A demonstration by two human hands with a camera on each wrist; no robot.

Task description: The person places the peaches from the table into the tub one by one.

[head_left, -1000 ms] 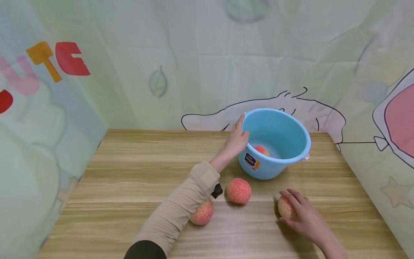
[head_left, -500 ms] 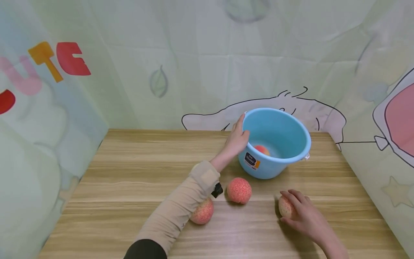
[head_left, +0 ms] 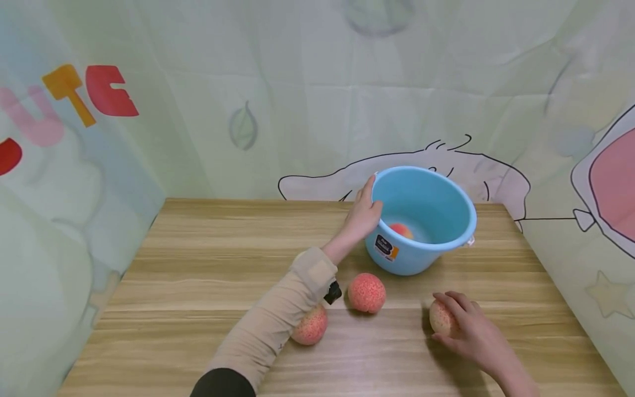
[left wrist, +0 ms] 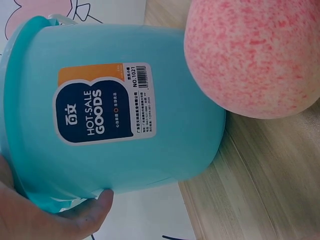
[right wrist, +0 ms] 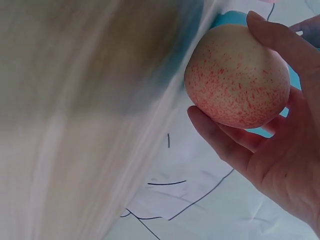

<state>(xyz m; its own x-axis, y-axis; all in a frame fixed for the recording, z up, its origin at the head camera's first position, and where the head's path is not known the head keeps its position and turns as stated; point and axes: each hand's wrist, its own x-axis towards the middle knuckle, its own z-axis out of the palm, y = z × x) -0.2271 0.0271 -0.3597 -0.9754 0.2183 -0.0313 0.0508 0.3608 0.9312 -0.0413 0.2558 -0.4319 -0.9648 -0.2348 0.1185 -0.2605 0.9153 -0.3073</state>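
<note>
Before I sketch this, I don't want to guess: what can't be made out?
Peach in the bucket: head view, lower part hidden by its near wall.
Tabletop peach: head view, partly behind the sleeve.
Held peach: head view, partly covered by the right hand.
Nearest peach: left wrist view, cut off by top and right edges.
Label: head view, words too small.

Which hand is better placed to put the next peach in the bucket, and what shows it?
Probably the right hand: it holds a pale peach on the near side of the bucket, whose top is open. The left hand is occupied holding the bucket.
</note>
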